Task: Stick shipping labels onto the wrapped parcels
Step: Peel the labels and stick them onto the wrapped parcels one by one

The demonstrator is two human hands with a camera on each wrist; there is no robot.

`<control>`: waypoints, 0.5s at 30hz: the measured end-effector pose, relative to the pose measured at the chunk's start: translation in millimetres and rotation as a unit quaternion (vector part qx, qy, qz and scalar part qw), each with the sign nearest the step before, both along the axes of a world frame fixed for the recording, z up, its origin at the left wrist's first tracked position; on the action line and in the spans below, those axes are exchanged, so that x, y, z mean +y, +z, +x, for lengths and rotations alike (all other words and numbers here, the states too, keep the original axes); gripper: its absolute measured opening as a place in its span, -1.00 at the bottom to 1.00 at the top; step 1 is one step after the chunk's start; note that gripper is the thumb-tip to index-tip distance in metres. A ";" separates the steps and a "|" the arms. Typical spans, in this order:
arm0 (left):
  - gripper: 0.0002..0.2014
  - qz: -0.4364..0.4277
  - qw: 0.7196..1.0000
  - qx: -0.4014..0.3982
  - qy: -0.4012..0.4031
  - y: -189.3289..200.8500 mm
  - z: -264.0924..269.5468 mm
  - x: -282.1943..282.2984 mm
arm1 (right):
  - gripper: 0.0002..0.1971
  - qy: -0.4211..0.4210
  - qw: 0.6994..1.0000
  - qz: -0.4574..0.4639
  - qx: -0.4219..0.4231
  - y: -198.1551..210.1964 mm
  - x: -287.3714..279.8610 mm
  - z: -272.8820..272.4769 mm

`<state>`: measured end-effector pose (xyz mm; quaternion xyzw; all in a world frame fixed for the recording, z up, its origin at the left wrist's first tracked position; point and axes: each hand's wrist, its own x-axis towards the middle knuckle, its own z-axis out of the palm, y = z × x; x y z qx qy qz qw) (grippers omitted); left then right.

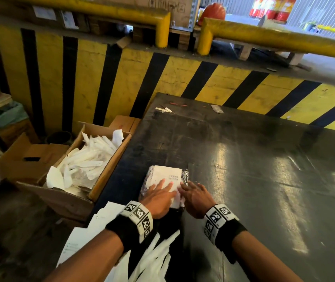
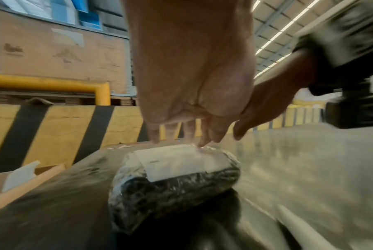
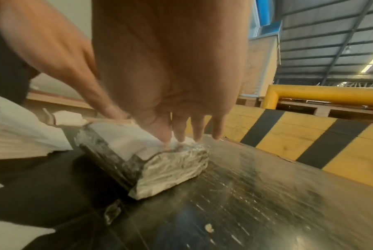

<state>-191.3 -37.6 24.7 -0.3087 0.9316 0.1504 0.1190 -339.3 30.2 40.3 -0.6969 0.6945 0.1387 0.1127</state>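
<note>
A small parcel (image 1: pixel 184 177) wrapped in shiny clear film over black lies on the dark table (image 1: pixel 244 169). A white shipping label (image 1: pixel 167 176) with a barcode covers its top. My left hand (image 1: pixel 159 195) lies flat on the label with straight fingers. My right hand (image 1: pixel 195 193) rests beside it, fingers spread, fingertips on the label's right edge. In the left wrist view the parcel (image 2: pixel 174 189) and label (image 2: pixel 181 162) sit under my left fingers (image 2: pixel 189 133). The right wrist view shows the parcel (image 3: pixel 166 170) with right fingertips (image 3: pixel 181 133) pressing the label (image 3: pixel 125 137).
An open cardboard box (image 1: pixel 109 165) full of white backing strips stands left of the table. More white sheets (image 1: pixel 93 231) and strips (image 1: pixel 154 259) lie at the near edge. A yellow-and-black striped wall (image 1: pixel 162 78) closes the far side. Small scraps (image 1: pixel 216 108) lie at the table's back.
</note>
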 end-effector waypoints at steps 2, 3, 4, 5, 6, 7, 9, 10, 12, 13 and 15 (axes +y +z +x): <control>-0.38 0.002 0.999 -0.019 -0.033 -3.6 5.7 13.6 | -0.41 -0.028 0.999 0.010 -0.021 -8.7 -5.0 1.3; -0.34 -0.009 0.999 -0.035 -0.034 -4.8 10.2 17.6 | -0.41 -0.038 0.999 0.011 -0.025 -12.5 -6.3 1.7; -0.31 -0.022 0.998 -0.049 -0.030 -4.9 15.7 20.0 | -0.42 -0.044 0.999 0.009 -0.026 -15.5 -6.7 1.7; -0.31 -0.036 0.997 -0.061 -0.025 -4.8 22.0 21.3 | -0.43 -0.047 0.999 0.009 -0.027 -18.7 -6.4 2.2; -0.31 -0.046 0.996 -0.071 -0.021 -2.1 26.7 21.1 | -0.43 -0.051 0.998 0.008 -0.028 -20.8 -6.3 1.4; -0.32 -0.053 0.995 -0.079 -0.016 -1.3 30.8 21.2 | -0.44 -0.054 0.998 0.010 -0.030 -22.1 -5.6 0.9; -0.32 -0.058 0.994 -0.097 -0.009 4.8 38.0 18.3 | -0.44 -0.063 0.997 0.011 -0.037 -25.2 -6.6 -0.7; -0.33 -0.055 0.993 -0.103 -0.004 8.1 41.6 16.7 | -0.43 -0.068 0.997 0.012 -0.042 -25.7 -6.7 -0.9; -0.35 -0.046 0.992 -0.113 0.017 10.1 46.5 13.4 | -0.43 -0.073 0.996 0.014 -0.047 -25.5 -6.0 -0.6; -0.37 -0.043 0.991 -0.121 0.031 11.1 47.5 10.8 | -0.43 -0.075 0.996 0.015 -0.051 -25.2 -6.5 0.0; -0.44 -0.046 0.988 -0.131 0.063 16.2 42.5 6.2 | -0.43 -0.078 0.995 0.020 -0.057 -24.1 -7.3 0.3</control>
